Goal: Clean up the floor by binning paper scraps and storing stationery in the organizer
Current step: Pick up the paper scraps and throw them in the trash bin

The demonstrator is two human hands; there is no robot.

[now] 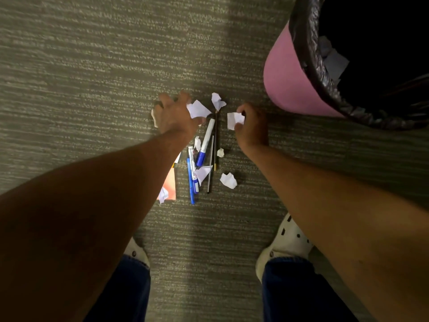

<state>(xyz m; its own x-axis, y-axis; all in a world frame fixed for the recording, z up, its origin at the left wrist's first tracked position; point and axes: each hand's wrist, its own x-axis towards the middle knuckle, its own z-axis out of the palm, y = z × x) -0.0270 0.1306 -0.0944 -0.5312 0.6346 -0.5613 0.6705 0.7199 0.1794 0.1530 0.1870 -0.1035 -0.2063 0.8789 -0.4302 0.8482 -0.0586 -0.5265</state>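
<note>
Left hand: the left hand (173, 115) reaches down to the carpet at centre frame, fingers spread apart over the scraps; a white scrap (198, 109) sits at its thumb side and another crumpled bit (154, 117) peeks out at its left edge. Whether the fingers actually clamp either piece cannot be told.
Right hand: the right hand (251, 123), just right of centre, has its fingers curled and pinches a white paper piece (235, 120).
Loose scraps: one torn scrap (217, 101) lies above the pens between the two hands; a small ball (220, 152) and a larger crumpled piece (228, 180) lie right of the pens; a folded scrap (203, 174) rests on the pens.
Stationery: a white marker with a blue cap (205, 142), a blue pen (191, 182), a thin dark pen (216, 140) and a grey-black pen (210, 168) lie bunched together on the floor below the hands.
Orange card: an orange sheet (170, 182) lies left of the pens, partly under the left forearm.
Bin: a pink bin (287, 73) lined with a black bag stands at upper right, with paper already inside.
Floor: grey-green ribbed carpet (81, 77).
Feet: white perforated shoes (290, 238) and blue trouser legs at the lower edge.
</note>
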